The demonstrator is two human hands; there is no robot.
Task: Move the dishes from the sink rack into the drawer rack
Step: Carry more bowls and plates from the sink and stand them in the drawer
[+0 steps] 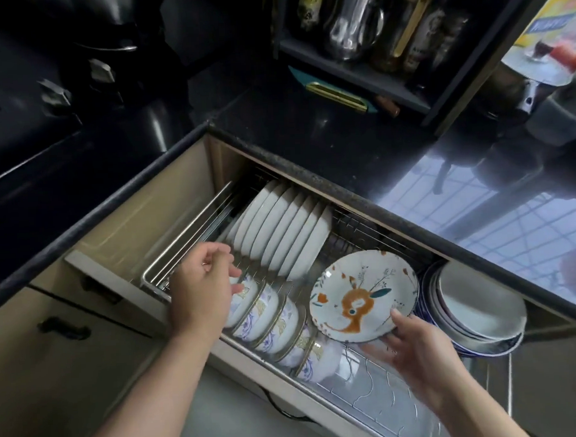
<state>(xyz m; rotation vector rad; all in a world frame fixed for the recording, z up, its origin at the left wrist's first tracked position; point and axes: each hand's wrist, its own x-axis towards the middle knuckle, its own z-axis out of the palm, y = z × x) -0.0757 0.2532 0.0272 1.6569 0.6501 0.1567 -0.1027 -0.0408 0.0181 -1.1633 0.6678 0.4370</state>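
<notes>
The drawer rack [170, 269], a steel wire basket, stands pulled out below the black counter. A row of white plates [280, 232] stands on edge at its back. In front lies a row of patterned bowls [271, 318] on their sides. My right hand [414, 351] grips the lower rim of a white plate with an orange deer drawing [362, 297], held tilted over the rack's middle. My left hand [204, 288] hovers over the leftmost bowls with fingers apart, holding nothing. The sink rack is out of view.
A stack of bowls and plates [478, 309] fills the drawer's right end. The glossy black counter [326, 140] runs behind, with a shelf of bottles and a steel jug [354, 20] on it. Cabinet doors with dark handles [63, 329] are at the lower left.
</notes>
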